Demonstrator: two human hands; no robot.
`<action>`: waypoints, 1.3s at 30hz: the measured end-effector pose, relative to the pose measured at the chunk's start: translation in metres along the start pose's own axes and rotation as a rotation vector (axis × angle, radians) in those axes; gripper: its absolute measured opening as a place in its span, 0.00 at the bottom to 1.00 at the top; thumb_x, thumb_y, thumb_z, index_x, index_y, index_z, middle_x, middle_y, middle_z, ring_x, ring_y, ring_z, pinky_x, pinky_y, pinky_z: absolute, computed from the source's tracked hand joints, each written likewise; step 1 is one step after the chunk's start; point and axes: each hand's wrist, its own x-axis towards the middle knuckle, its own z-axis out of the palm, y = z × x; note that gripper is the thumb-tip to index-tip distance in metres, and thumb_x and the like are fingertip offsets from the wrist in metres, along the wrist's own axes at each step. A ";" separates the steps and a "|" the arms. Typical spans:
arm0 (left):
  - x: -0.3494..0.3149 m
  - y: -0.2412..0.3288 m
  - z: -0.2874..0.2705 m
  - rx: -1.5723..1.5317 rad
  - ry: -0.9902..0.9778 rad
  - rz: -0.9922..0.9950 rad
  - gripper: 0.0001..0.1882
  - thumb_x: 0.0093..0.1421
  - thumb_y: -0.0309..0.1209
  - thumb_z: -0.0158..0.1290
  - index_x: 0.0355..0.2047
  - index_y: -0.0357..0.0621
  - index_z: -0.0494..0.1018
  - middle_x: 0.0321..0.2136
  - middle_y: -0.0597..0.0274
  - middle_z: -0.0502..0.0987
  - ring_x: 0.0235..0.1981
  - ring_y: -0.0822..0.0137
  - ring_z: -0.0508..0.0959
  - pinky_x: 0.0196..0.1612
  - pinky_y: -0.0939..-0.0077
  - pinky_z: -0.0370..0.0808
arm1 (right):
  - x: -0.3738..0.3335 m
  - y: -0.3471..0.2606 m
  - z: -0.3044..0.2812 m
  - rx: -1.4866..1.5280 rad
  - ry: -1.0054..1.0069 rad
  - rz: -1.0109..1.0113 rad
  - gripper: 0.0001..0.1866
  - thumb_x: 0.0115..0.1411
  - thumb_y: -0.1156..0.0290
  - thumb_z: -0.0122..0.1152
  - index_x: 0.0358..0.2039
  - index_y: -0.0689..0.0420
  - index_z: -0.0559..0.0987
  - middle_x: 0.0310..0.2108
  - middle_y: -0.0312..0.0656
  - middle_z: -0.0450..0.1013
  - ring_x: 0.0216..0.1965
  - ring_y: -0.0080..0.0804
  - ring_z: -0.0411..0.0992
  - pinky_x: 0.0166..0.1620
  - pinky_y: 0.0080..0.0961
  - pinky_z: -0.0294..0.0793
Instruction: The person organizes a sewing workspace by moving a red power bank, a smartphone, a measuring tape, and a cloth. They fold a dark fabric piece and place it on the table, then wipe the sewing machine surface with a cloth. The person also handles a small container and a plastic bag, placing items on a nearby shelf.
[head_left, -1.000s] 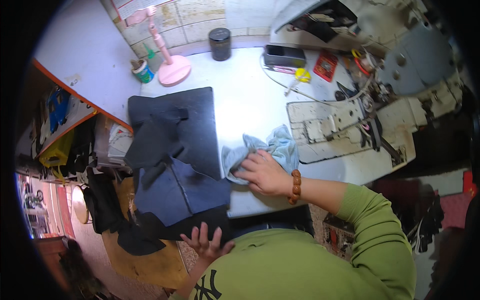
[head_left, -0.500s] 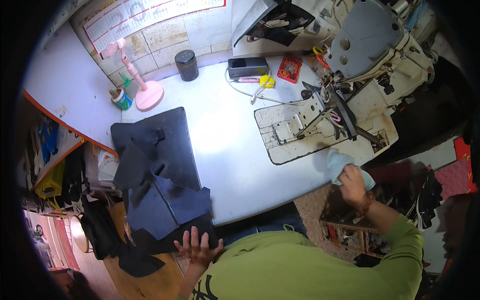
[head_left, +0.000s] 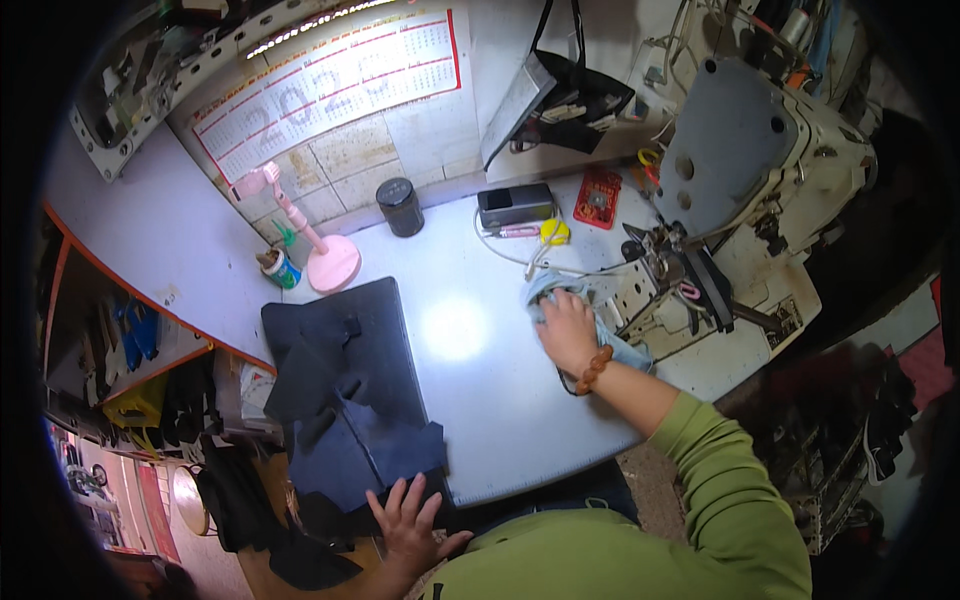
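A pale blue cloth [head_left: 625, 350] is bunched under my right hand [head_left: 568, 335], which presses it onto the white tabletop [head_left: 480, 400] beside the sewing machine's flat bed. Part of the cloth spreads over the bed's left edge. My left hand [head_left: 408, 525] hovers with fingers spread at the table's front left, holding nothing. Just beyond it lie dark navy fabric pieces [head_left: 385, 445] on a black mat [head_left: 380, 330]. Whether the left fingertips touch the fabric is hard to tell.
The grey sewing machine [head_left: 725, 150] fills the right side. Along the back stand a pink phone stand [head_left: 333, 264], a black jar [head_left: 400, 207], a black box [head_left: 515, 205] with a white cable, a yellow round item [head_left: 554, 232] and a red card [head_left: 598, 197].
My right hand has moved the cloth left and away from me, from the table's front right edge to beside the machine bed. My left hand stays open; the view has tilted upward.
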 end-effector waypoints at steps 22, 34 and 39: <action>0.515 -0.073 0.167 0.040 -0.265 -0.023 0.41 0.43 0.44 0.67 0.57 0.45 0.67 0.53 0.55 0.72 0.58 0.56 0.69 0.60 0.55 0.63 | -0.004 0.002 -0.047 0.344 -0.564 -0.366 0.28 0.59 0.45 0.58 0.48 0.56 0.76 0.39 0.42 0.73 0.49 0.40 0.67 0.57 0.44 0.59; 0.417 -0.092 0.088 -0.110 -0.057 -0.050 0.34 0.41 0.40 0.69 0.48 0.42 0.70 0.44 0.53 0.74 0.48 0.51 0.72 0.51 0.59 0.70 | 0.053 0.015 -0.020 0.102 0.221 -0.044 0.15 0.53 0.64 0.62 0.39 0.55 0.73 0.37 0.45 0.73 0.40 0.49 0.73 0.43 0.41 0.71; 0.336 -0.101 0.068 -0.070 -0.159 -0.096 0.34 0.42 0.38 0.70 0.48 0.41 0.70 0.43 0.52 0.73 0.46 0.51 0.72 0.49 0.57 0.70 | 0.088 0.017 0.008 0.115 0.022 0.345 0.21 0.55 0.58 0.62 0.45 0.54 0.71 0.43 0.49 0.74 0.45 0.49 0.74 0.48 0.46 0.71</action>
